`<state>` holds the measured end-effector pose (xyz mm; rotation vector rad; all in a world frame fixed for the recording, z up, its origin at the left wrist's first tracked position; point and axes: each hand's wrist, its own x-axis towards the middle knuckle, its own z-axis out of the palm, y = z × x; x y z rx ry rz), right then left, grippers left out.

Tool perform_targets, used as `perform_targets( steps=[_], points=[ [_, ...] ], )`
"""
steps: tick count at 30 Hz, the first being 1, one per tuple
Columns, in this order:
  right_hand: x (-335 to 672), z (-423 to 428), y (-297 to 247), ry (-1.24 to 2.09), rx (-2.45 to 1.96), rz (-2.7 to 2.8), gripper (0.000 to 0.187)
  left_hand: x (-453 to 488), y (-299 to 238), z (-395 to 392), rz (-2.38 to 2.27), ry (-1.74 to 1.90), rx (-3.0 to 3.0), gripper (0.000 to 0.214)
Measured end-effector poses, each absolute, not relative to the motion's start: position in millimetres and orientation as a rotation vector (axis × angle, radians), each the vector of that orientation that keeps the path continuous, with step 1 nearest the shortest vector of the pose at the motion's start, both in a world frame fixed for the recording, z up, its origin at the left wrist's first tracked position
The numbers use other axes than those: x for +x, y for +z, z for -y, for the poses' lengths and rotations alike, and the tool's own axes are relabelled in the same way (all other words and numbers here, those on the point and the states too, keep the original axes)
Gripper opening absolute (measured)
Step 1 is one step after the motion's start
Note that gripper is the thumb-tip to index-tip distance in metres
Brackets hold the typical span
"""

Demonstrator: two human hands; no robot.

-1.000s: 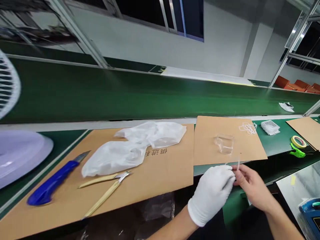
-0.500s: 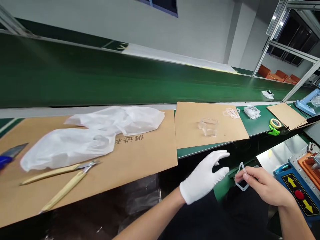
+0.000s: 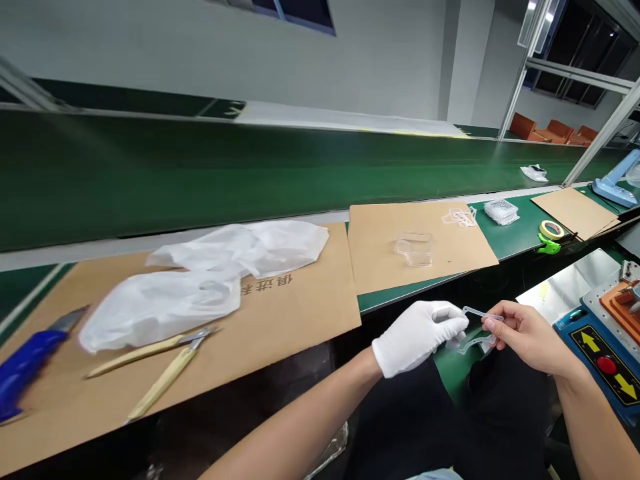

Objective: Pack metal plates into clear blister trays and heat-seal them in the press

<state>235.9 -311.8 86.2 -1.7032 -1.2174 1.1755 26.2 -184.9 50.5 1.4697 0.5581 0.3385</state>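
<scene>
Gently, between both hands: a clear plastic frame [image 3: 479, 312], a thin open loop, tilted and held just in front of the green workbench [image 3: 400, 301], above the person's dark trousers [image 3: 500, 407]. Left hand [image 3: 419, 338], in a white glove, closed on one end of it, fingers curled and gripping. Right hand [image 3: 531, 337], bare, pinching the other end, with the fingertips [image 3: 493, 323] pressed on the plastic and the remaining fingers lightly bent.

Best kept just so: a light pinch at the two ends, with no squeezing across the thin bars. Bare skin well off the clear faces, if possible — and the dark trousers behind the frame, for a sharper view of each edge.

Farther off, on a kraft cardboard sheet [image 3: 450, 263], a clear moulded plastic shell [image 3: 414, 249] and a small tangle of similar clear frames [image 3: 459, 217]. To the left, on a larger printed sheet [image 3: 300, 320], a crumpled white plastic bag [image 3: 195, 293], two wooden-handled craft knives [image 3: 160, 360] and a blue utility knife [image 3: 27, 370]. To the right, a roll of masking tape [image 3: 551, 230], a green clip [image 3: 549, 247] and a control panel with yellow arrows and a red button [image 3: 605, 365].
</scene>
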Motion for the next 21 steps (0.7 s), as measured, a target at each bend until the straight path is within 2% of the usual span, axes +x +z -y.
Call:
perform_targets(
  steps=[5,12,17,19,21],
  points=[
    [231.4,294.8,75.2,1.095,-1.702,1.234,0.041,15.4,48.3,178.3,-0.604,0.384,1.576,0.026],
    [224.4,281.3,82.2,1.185,-1.62,1.328,0.039,0.1,57.5,164.6,-0.691,0.431,1.554,0.033],
    [218.2,278.1,77.6,1.157,-1.608,1.491,0.031,-3.9,73.4,158.4,-0.676,0.327,1.705,0.028],
    [212.5,273.1,73.1,1.11,-1.585,1.476,0.035,-4.4,78.0,156.2,-0.648,0.278,1.828,0.027],
    [205.6,266.3,69.6,1.034,-1.589,1.449,0.031,-5.2,79.8,152.9,-0.644,0.258,1.91,0.025]
  ],
)
